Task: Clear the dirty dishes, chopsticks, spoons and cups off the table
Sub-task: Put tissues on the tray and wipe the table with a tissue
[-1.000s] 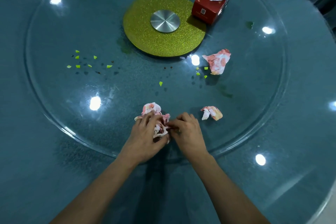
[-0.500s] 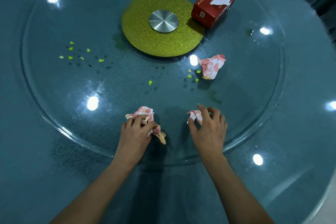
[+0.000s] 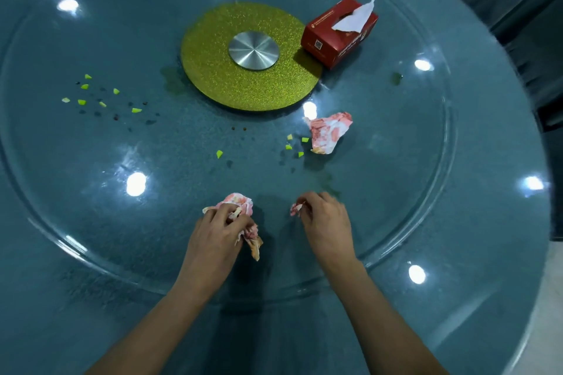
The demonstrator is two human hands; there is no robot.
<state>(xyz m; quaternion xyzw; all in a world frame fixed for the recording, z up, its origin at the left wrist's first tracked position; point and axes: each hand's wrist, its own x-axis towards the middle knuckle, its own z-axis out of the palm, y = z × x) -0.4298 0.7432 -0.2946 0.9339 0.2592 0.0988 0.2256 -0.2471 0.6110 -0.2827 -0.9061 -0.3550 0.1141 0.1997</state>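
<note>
The right hand (image 3: 326, 219), spread open a moment ago, has curled its fingers round the small red-stained crumpled tissue (image 3: 296, 209). The left hand (image 3: 219, 231) still clamps its fingers on the larger pink-blotched paper wad (image 3: 236, 205). No dishes show, so probably only litter is left to clear. One stained crumpled napkin (image 3: 329, 132) lies beyond the right fingertips.

The left grip (image 3: 217, 231) and right grip (image 3: 327, 222) are bare, as are both forearms (image 3: 387, 313).

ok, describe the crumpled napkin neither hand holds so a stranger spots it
Start at the gold glitter disc at the centre of the glass turntable. Off its near-right edge, below the red tissue box, lies a crumpled pink-stained napkin beside green scraps. It alone lies free; the left hand and right hand grip the other two wads.
</note>
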